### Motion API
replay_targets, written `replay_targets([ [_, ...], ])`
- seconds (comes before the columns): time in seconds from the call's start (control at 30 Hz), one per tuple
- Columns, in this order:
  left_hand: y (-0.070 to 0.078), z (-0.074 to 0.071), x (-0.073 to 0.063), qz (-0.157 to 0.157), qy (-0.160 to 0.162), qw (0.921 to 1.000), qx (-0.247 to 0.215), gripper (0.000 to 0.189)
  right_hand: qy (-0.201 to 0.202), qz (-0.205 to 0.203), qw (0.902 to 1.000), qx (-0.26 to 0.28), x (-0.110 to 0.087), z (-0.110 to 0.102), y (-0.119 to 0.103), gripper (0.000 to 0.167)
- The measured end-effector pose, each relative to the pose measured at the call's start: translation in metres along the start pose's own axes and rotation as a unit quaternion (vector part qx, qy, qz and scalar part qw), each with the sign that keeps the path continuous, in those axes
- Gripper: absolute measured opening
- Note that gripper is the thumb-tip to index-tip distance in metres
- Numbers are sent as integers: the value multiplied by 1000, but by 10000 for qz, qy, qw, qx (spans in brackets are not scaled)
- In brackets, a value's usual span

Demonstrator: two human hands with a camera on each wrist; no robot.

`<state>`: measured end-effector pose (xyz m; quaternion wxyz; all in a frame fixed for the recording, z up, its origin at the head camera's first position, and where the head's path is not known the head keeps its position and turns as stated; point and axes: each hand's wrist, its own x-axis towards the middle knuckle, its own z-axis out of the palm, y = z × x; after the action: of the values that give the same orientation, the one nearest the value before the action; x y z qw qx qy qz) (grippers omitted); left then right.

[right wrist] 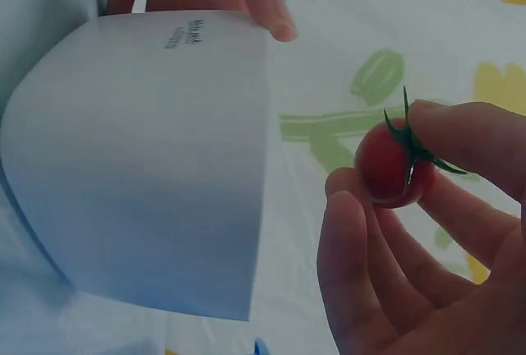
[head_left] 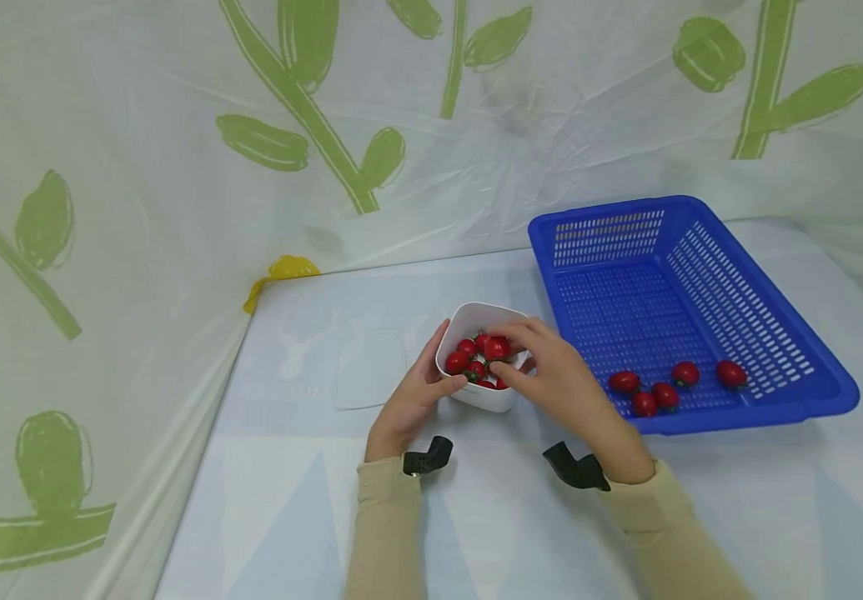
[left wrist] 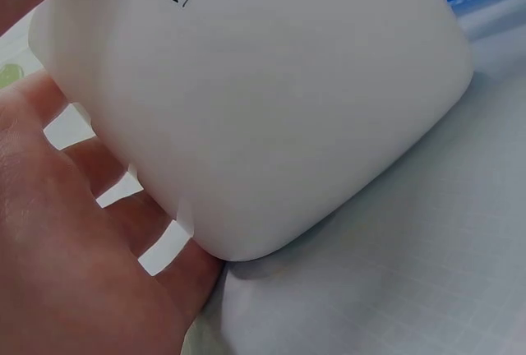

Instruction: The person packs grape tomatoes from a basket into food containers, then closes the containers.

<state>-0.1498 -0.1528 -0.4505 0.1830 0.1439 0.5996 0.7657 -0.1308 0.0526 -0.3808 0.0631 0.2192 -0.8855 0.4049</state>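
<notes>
A white square plastic container (head_left: 482,400) stands on the table with several red cherry tomatoes (head_left: 457,362) inside. My left hand (head_left: 412,398) grips its left side, thumb at the rim and fingers spread along the wall, as the left wrist view also shows. Over the container's right part, my right hand (head_left: 560,379) pinches one cherry tomato (right wrist: 393,164) between thumb and fingers. Its green calyx faces the thumb in the right wrist view. That tomato is above the rim opening, apart from the container wall (right wrist: 148,166).
To the right sits a blue perforated basket (head_left: 611,292), with several cherry tomatoes (head_left: 665,395) along its near side. A faint printed outline (head_left: 371,371) marks the white tablecloth left of the container. A leaf-patterned sheet (head_left: 176,150) hangs behind and left of the table.
</notes>
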Motion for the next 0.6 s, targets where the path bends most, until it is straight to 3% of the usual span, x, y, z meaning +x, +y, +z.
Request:
replay_targets([
  [0.3,0,-1,-1,-28,-28,9999,112,74,-87,205,9970,-738,-1,17,4,43],
  [0.6,1,-3,-1,-49,-161,9998,86,77,-163,380,9930,-1110,-2,27,6,41],
])
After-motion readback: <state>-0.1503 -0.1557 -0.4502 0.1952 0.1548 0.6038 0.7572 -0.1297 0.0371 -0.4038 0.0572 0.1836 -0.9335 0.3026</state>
